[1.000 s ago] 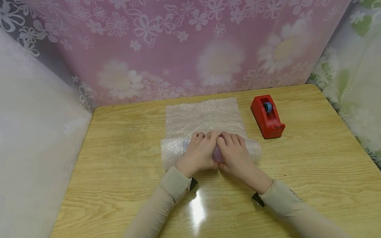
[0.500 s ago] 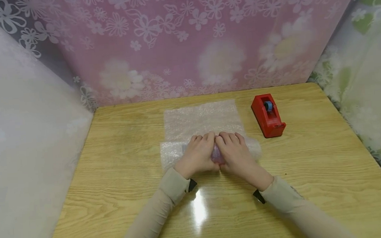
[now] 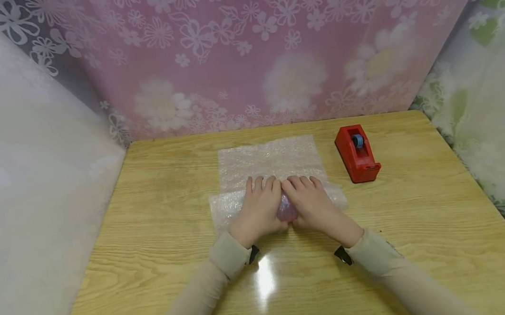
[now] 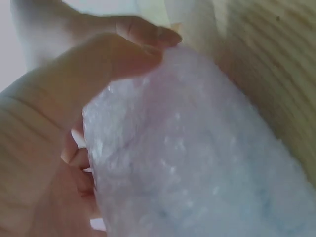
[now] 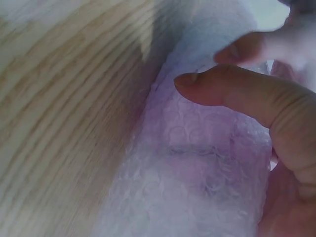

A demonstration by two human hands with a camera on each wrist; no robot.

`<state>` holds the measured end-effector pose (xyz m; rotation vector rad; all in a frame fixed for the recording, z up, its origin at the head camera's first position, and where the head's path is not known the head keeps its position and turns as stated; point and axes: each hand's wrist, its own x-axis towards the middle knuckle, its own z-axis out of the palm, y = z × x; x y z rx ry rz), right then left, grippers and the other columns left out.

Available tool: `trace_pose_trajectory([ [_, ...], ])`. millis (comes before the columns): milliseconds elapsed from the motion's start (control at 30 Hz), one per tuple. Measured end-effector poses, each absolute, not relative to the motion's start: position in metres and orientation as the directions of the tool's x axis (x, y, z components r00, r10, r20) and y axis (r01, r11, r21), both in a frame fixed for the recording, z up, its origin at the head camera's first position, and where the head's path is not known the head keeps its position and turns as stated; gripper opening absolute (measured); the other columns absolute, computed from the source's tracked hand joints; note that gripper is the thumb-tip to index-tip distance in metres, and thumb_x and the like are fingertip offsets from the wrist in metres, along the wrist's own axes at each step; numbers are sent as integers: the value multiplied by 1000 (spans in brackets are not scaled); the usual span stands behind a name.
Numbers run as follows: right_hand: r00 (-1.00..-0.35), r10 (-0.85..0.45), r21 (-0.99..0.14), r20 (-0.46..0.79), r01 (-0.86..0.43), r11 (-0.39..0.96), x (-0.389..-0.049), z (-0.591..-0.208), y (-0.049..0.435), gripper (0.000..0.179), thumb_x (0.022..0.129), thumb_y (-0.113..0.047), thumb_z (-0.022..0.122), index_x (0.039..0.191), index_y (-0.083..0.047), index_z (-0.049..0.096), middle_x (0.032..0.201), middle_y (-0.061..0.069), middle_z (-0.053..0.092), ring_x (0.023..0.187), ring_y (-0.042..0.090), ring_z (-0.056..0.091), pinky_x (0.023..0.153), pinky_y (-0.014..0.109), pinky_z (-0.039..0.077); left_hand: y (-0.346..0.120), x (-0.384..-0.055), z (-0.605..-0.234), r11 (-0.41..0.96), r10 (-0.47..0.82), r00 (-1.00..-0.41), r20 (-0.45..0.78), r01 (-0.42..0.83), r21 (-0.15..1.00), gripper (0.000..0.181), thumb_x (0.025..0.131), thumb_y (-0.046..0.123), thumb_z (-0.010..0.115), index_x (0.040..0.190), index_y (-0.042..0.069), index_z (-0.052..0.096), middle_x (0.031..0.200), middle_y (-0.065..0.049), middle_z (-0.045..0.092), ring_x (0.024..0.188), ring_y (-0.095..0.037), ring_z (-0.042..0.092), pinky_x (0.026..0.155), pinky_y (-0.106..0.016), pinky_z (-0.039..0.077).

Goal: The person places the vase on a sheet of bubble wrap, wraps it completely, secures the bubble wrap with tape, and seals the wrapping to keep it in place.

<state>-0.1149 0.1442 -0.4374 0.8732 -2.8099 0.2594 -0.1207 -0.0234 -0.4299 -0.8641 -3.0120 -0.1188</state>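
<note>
A roll of clear bubble wrap (image 3: 227,209) lies crosswise on the table with a purplish thing (image 3: 286,210) showing through its layers; its kind is hidden. My left hand (image 3: 259,209) holds the roll left of the middle, thumb on the near side and fingers over the top. Close beside it my right hand (image 3: 312,206) grips the roll the same way. Both thumbs press the wrap's near side, and in the right wrist view purple shows through the bubble wrap (image 5: 197,143). Beyond the roll, the unrolled bubble wrap sheet (image 3: 269,159) lies flat.
A red tape dispenser (image 3: 357,156) with a blue-cored roll stands right of the sheet. The wooden table (image 3: 159,181) meets a pink floral curtain (image 3: 230,58) at its back edge, with pale cloth on both sides.
The roll and the flat sheet have shifted slightly toward the person. Both hands moved with them, and the left fingers now reach straighter over the top of the roll.
</note>
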Motion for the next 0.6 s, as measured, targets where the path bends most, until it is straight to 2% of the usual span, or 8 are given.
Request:
trace_pose_trajectory([
  [200,-827,-540,-187,157,-562,806,-117,-434,146,85,49,-22,93,120,-9,48,121,17,56,109,40,56,95,68,41,-19,-111,-433,857,515,-850,109,512,-52,100,57,63,85,132,6,50,130,-10,52,126,-37,45,112,-62,27],
  [333,-833,-540,-237,119,-552,800,-118,-431,149,82,49,-23,94,116,-9,48,115,16,58,104,38,58,90,65,45,-15,-107,-436,861,508,-851,131,503,-70,101,54,62,86,131,5,53,127,-10,53,122,-36,47,112,-61,27],
  [533,-824,-561,-295,83,-558,776,-119,-428,152,80,49,-25,95,112,-12,48,104,9,58,91,30,58,78,54,51,-11,-103,-436,864,504,-855,122,499,-69,106,50,62,89,130,3,53,125,-11,50,120,-37,47,115,-56,25],
  [600,-818,-570,-305,75,-563,768,-120,-427,153,80,48,-25,95,112,-12,48,103,8,58,89,28,58,75,52,51,-10,-102,-436,863,505,-852,136,499,-77,106,49,62,89,129,2,53,121,-11,51,117,-36,48,115,-53,28],
])
